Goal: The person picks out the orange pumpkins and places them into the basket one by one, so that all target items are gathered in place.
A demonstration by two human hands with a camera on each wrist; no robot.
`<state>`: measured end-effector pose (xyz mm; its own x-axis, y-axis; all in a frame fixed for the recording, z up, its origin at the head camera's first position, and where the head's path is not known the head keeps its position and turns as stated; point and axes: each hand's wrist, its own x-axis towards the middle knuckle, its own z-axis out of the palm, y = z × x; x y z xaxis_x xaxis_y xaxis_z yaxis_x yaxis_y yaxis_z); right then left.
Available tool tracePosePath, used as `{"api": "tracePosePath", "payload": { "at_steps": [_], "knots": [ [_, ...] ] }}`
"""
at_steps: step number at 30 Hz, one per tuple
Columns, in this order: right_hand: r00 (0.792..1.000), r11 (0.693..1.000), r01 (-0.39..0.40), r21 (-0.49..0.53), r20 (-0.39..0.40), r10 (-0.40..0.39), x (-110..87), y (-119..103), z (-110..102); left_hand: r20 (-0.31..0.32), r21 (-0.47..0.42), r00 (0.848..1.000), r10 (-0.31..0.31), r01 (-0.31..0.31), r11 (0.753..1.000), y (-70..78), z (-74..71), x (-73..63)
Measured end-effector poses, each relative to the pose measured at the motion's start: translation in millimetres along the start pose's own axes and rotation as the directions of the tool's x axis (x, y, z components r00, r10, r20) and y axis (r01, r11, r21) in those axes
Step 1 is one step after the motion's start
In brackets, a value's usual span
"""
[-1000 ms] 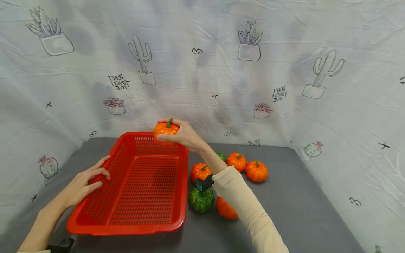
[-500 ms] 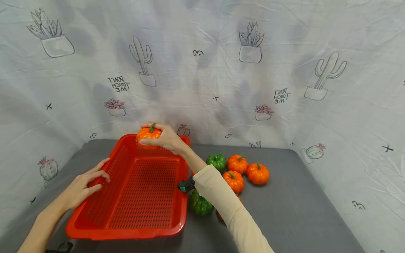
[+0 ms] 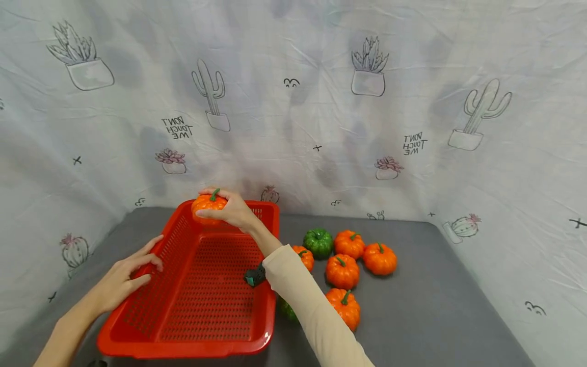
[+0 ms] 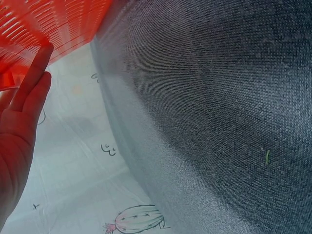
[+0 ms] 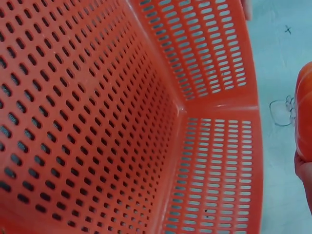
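Over the back left corner of the red plastic basket, my right hand holds a small orange pumpkin with a green stem, thumb in front and fingers behind. The right wrist view catches only part of this pumpkin at its right edge, with the perforated basket wall beside it. My left hand grips the basket's left rim, fingers hooked over it. In the left wrist view, fingers of that hand lie against the red basket wall. The basket's visible floor is bare.
Right of the basket, several orange pumpkins and a green one sit on the grey table. Another green pumpkin is mostly hidden behind my right sleeve. A white cloth with plant drawings hangs behind.
My right hand has carried the orange pumpkin leftward from the basket's back right to its back left, and slightly lower. The left hand keeps its place on the rim.
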<state>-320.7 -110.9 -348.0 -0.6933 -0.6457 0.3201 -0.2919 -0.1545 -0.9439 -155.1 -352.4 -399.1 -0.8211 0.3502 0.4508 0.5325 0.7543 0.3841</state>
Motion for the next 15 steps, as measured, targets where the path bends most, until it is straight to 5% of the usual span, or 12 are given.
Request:
{"api": "tracePosePath", "payload": {
  "at_steps": [15],
  "knots": [
    [0.995, 0.996, -0.088, 0.002, -0.049, 0.088, 16.2, 25.6, 1.9, 0.002, -0.017, 1.0, -0.022, 0.022, 1.0, -2.0, 2.8, -1.9]
  ]
}}
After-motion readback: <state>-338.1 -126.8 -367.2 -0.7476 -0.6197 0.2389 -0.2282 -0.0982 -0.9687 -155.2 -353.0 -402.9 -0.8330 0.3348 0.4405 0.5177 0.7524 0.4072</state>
